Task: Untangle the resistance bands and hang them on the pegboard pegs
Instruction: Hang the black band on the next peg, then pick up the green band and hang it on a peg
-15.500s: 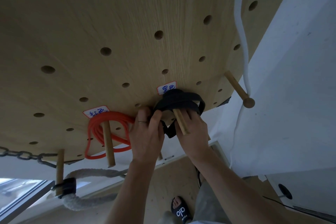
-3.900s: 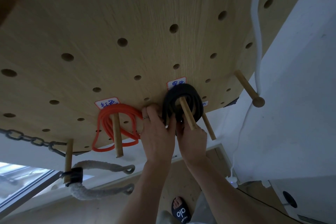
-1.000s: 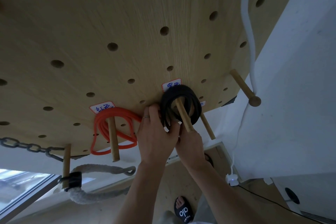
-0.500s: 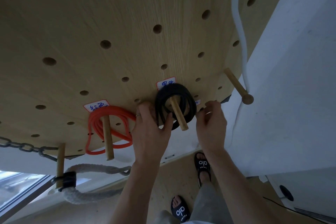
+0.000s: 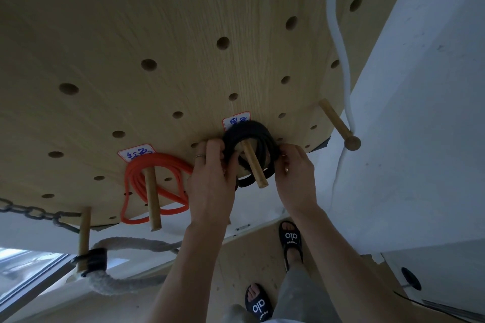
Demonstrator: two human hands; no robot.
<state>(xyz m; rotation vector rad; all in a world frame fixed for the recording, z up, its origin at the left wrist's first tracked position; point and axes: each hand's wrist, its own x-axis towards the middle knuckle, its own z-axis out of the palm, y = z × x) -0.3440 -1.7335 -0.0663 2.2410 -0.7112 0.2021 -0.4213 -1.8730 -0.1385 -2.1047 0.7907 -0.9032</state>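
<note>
Black resistance band [image 5: 248, 132] coiled in several loops round a wooden peg [image 5: 254, 165] near the lower edge of the pegboard [image 5: 157, 21], just under a white label with blue handwriting [image 5: 236, 119]. Left hand [image 5: 212, 181] at the coil's left side, fingers curled onto the black loops, a ring on one finger. Right hand [image 5: 294, 173] at the coil's right side, fingertips pinching the loops against the board. Both hands gripping the same band, peg sticking out between them.

Red resistance band [image 5: 154, 176] hung in loose loops over a second peg [image 5: 152, 199], left of the black one along the lower edge, under its own handwritten label [image 5: 136, 155]. Red loops touching the left hand's knuckles or just beside them; cannot tell which.

Further left, at the lower left corner of the pegboard, a third peg [image 5: 84, 238] carrying a thick grey rope [image 5: 118, 280] with a black wrap, and a dark chain [image 5: 29, 211] running off to the left. At the right edge, a knob-ended peg [image 5: 338, 126] with a white cord [image 5: 338, 34] draped down past it. Below, wooden floor and two feet in black slides [image 5: 290, 237].
</note>
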